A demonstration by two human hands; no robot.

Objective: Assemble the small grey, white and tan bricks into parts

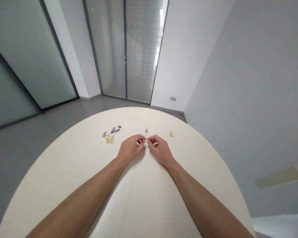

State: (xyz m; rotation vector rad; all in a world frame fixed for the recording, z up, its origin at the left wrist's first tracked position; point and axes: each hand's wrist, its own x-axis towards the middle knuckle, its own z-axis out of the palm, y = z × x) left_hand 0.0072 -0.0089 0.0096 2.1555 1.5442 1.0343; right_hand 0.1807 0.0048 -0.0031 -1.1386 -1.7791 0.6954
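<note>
The left hand (131, 147) and the right hand (161, 150) meet over the white worktop (144, 185), thumbs and fingertips pinching a small white piece (146, 140) between them; its exact shape is too small to tell. Just beyond the fingertips lies a grey piece (146, 130). A flat yellow piece (171, 134) lies alone to the right of the right hand. Left of the left hand, a loose cluster holds a tan plate (110, 141), a white strip (100, 140) just beside it, and several dark grey bits (113, 130) farther back.
</note>
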